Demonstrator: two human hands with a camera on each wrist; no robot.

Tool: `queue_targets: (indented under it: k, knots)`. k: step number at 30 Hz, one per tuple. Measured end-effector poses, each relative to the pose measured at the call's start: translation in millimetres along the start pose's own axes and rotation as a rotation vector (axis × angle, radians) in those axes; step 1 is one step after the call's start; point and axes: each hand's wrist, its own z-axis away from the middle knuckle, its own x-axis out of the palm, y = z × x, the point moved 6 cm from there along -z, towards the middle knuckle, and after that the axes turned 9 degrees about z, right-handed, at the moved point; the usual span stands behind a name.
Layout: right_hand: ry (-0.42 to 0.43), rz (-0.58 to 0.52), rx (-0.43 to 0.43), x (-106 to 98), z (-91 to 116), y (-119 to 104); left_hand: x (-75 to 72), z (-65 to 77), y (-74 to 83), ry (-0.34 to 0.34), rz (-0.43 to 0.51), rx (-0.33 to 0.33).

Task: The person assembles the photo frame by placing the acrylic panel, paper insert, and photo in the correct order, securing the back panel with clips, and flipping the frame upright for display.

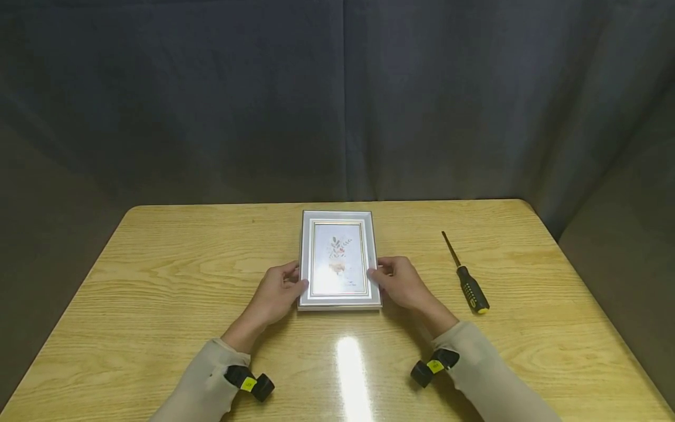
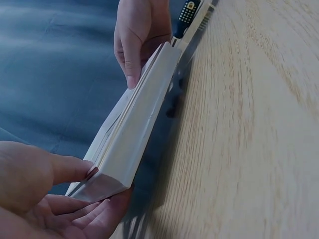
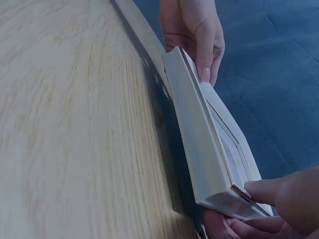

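Note:
A silver-white picture frame (image 1: pixel 306 246) with a thin gold inner border faces up, a floral print (image 1: pixel 337 252) behind its glass. My left hand (image 1: pixel 276 292) grips its left side, thumb on the front and fingers beneath. On the right side my right hand (image 1: pixel 403 282) holds it the same way. Both wrist views show the near edge of the picture frame (image 2: pixel 134 124) (image 3: pixel 192 134) a little above the tabletop, with a shadow under it. The back of the frame is hidden.
A screwdriver (image 1: pixel 471 288) with a black and yellow handle lies on the wooden table (image 1: pixel 174 281), right of my right hand. Dark grey curtain (image 1: pixel 237 105) hangs behind the table's far edge. A light reflection (image 1: pixel 353 375) shines on the near tabletop.

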Motion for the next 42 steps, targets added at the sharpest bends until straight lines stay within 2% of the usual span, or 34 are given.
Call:
queue_targets:
  k: [7,16,22,29,42]
  knots:
    - [0.014,0.059,0.029,-0.5,0.1,1.2,-1.2,-0.4,-1.5,0.007,-0.049,-0.010]
    - [0.031,0.119,0.064,0.6,-0.4,3.2,-1.0,-0.2,-6.1,0.033,-0.109,-0.056]
    - [0.049,0.175,0.024,0.9,-0.3,-2.1,1.0,0.8,-7.2,0.027,-0.160,-0.042]
    - [0.071,0.238,0.038,-1.2,1.2,-2.9,1.2,1.0,-6.6,0.029,-0.236,-0.015]
    - [0.086,0.306,0.008,-2.4,1.5,-1.9,-3.7,-1.4,-3.8,0.095,-0.366,0.004]
